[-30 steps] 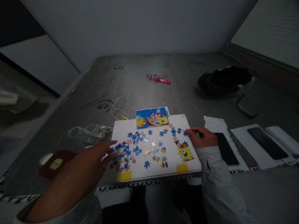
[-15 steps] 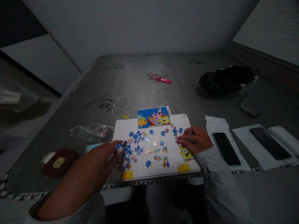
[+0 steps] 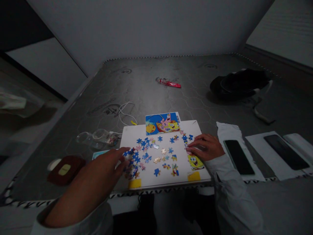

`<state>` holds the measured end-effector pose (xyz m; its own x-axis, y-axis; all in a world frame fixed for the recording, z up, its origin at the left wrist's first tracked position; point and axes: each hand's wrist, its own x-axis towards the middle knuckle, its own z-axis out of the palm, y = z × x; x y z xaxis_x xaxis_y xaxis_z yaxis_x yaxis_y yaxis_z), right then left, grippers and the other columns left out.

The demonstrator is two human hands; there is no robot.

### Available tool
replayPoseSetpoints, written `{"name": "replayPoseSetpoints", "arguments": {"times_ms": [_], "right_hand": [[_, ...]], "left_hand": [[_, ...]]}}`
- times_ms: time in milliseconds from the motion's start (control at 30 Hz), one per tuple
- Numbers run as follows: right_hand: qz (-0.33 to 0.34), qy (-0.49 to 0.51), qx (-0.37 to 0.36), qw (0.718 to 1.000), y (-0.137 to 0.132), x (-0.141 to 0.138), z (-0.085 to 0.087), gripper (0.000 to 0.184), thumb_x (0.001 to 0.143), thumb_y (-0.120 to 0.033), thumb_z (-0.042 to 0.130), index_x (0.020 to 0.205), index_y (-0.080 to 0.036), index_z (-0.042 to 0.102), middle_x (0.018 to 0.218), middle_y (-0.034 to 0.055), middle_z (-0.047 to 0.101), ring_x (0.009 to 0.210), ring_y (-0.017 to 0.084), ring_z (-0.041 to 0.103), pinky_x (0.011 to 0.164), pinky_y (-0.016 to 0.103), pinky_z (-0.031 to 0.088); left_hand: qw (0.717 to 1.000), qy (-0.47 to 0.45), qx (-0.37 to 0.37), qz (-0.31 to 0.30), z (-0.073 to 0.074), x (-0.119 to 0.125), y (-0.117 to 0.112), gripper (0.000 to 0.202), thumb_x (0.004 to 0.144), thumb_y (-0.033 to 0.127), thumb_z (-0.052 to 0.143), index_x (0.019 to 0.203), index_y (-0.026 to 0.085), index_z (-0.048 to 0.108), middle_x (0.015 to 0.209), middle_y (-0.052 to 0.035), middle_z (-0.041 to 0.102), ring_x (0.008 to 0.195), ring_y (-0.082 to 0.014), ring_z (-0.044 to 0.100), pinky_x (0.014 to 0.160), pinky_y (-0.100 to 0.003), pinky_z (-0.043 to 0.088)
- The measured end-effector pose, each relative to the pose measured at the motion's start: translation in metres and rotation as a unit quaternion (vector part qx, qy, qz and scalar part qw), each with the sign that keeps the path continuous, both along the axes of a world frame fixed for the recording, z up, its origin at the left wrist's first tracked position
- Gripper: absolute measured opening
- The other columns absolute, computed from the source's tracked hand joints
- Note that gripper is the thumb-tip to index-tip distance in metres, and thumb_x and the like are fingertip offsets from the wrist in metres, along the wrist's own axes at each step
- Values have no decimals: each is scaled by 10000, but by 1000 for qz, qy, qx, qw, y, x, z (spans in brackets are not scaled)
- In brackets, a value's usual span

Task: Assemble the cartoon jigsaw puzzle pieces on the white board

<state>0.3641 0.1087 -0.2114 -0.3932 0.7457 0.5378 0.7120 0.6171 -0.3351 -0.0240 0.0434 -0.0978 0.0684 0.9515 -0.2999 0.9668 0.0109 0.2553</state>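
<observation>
A white board (image 3: 156,181) carries many loose jigsaw pieces (image 3: 146,157), mostly blue. My left hand (image 3: 110,166) is at the board's left edge beside the piece pile, thumb and index finger apart, with its other fingers hidden. At the board's right side, my right hand (image 3: 206,147) has its fingertips pinched together on a small jigsaw piece, mostly hidden, by a partly joined strip. Below those fingertips lies the joined section with a yellow cartoon face (image 3: 194,160). A picture card (image 3: 162,124) with cartoon figures overlaps the board's far edge.
Left of the board are clear plastic containers (image 3: 101,137), a white cable (image 3: 125,114) and a brown-red case (image 3: 66,170). Two phones (image 3: 239,156) lie to the right. Farther off are a red-and-clear packet (image 3: 168,83) and a black bag-like object (image 3: 241,85).
The whole view has shifted slightly, so things appear a little farther right. Both hands keep nearly the same places on the board.
</observation>
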Motion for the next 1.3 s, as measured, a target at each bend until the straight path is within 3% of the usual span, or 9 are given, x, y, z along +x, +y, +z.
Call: {"name": "replayPoseSetpoints", "arguments": {"times_ms": [167,367,633,1067,1300], "right_hand": [[-37,-14,6,999,0,-2,-3,149,830,-495,805,858,-349,801,872,-1,710,800,170,671,674,335,422],[-17,-9,-5,1000,1,-1,-1,169,821,-506,805,814,-338,801,841,1,717,761,165,667,637,323,413],[-36,1,-25,999,0,-4,0,262,823,-573,772,764,-319,799,820,20,725,739,182,667,634,332,392],[-28,-3,52,998,-5,-16,12,447,921,-658,631,716,-288,777,714,-15,707,657,144,649,608,319,338],[-44,-20,36,998,-7,-14,8,434,955,-649,587,798,-302,795,767,-12,721,718,161,653,647,333,338]], "left_hand": [[1000,-3,-24,14,3,3,3,522,963,451,355,1359,250,628,1242,-114,726,1043,-293,719,900,-420,559],[1000,-17,-10,4,3,4,0,510,982,427,352,1366,225,620,1284,-132,705,1095,-294,698,965,-445,530],[1000,-11,-18,10,4,4,3,452,971,404,439,1347,245,634,1202,-120,742,1027,-249,720,901,-358,551],[1000,-13,-2,1,0,0,3,458,975,424,443,1352,243,629,1239,-120,726,1069,-260,708,941,-383,541],[1000,-1,-14,5,-1,-1,1,478,980,440,395,1392,287,584,1294,-100,696,1085,-299,695,954,-471,534]]}}
